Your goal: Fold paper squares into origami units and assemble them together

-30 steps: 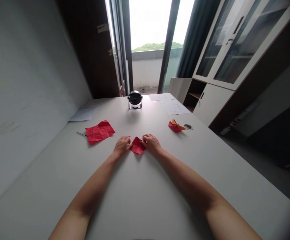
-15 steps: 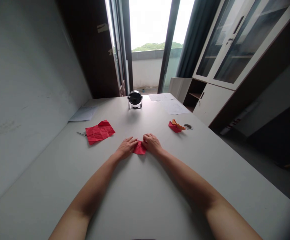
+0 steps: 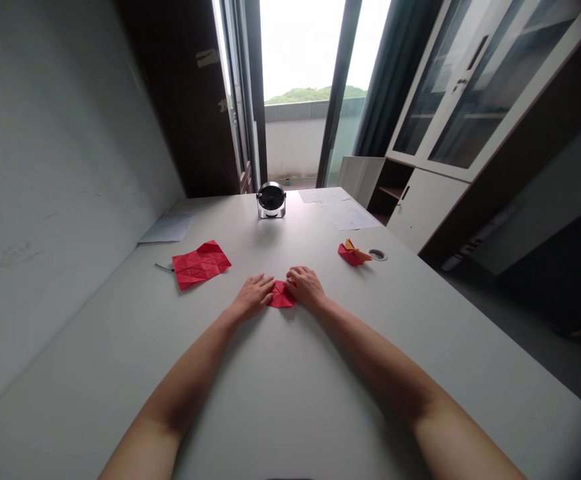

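L hand on red paper, R hand opp. side

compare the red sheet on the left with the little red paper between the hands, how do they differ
The red sheet is spread wider; the little red paper is much smaller.
The red sheet lies untouched; the little red paper has the left hand and right hand on it.
Both are creased red paper on the white table.
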Available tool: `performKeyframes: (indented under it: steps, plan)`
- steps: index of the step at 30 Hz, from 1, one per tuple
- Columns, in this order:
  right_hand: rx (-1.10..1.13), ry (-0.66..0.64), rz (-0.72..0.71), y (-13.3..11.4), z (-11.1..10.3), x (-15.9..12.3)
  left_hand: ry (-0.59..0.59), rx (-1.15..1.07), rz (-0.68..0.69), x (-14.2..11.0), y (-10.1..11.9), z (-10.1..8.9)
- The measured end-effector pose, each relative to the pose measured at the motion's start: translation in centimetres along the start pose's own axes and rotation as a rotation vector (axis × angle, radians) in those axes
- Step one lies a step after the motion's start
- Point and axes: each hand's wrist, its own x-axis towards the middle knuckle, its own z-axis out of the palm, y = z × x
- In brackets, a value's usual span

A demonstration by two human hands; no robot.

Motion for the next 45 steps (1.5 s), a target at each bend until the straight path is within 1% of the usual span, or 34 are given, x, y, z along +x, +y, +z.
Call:
performKeyframes:
  steps: [1,3,5,8,11,13,17,20,23,25,29,31,33,37,39,42,45]
  plan:
    - [0.013,-0.007,-0.028,-0.1,0.1,0.0,0.014,-0.002,0.002,0.0,0.0,0.0]
    - [0.026,-0.009,-0.026,-0.1,0.2,0.0,0.055,-0.01,0.011,0.0,0.0,-0.1]
    - [0.023,0.002,0.04,0.3,0.2,0.1,0.106,-0.019,0.026,0.1,0.0,-0.2]
    - [0.003,0.033,0.17,1.7,-0.1,0.3,0.179,-0.04,0.036,0.0,0.0,-0.4]
    - [0.009,0.045,0.232,2.6,-0.5,0.3,0.237,-0.077,0.021,-0.1,0.1,-0.7]
    - [0.036,0.03,0.21,2.5,-0.6,0.4,0.263,-0.094,0.002,-0.2,0.2,-0.9]
    - [0.117,-0.009,0.088,1.1,-0.1,0.5,0.271,-0.072,-0.028,-0.4,0.4,-1.2]
    - [0.195,-0.028,0.046,0.4,0.3,0.5,0.272,-0.058,-0.042,-0.4,0.3,-1.1]
    - [0.316,-0.04,0.053,0.6,0.3,0.6,0.278,-0.083,-0.038,-0.4,0.2,-1.0]
    - [0.435,-0.042,0.067,0.8,0.3,0.6,0.285,-0.128,-0.011,-0.4,0.1,-1.0]
    - [0.669,-0.049,0.095,0.6,0.3,0.6,0.348,-0.226,0.029,-0.3,0.4,-1.2]
    - [0.722,-0.039,0.085,0.2,0.2,0.5,0.361,-0.245,0.028,-0.3,0.6,-1.2]
    - [0.746,-0.005,0.07,-0.2,0.1,0.5,0.326,-0.277,0.022,-0.2,0.7,-1.1]
    - [0.807,0.048,0.105,-0.4,-0.2,0.5,0.242,-0.46,-0.034,-0.1,0.6,-0.6]
    - [0.899,0.036,0.139,-0.4,-0.5,0.5,0.244,-0.607,-0.08,0.0,0.3,-0.3]
    - [1.112,-0.016,0.172,-0.5,-1.3,0.4,0.328,-0.817,-0.16,0.3,-0.4,0.1]
    - [1.239,-0.08,0.162,-0.8,-2.0,0.4,0.448,-0.908,-0.234,0.6,-1.0,0.3]
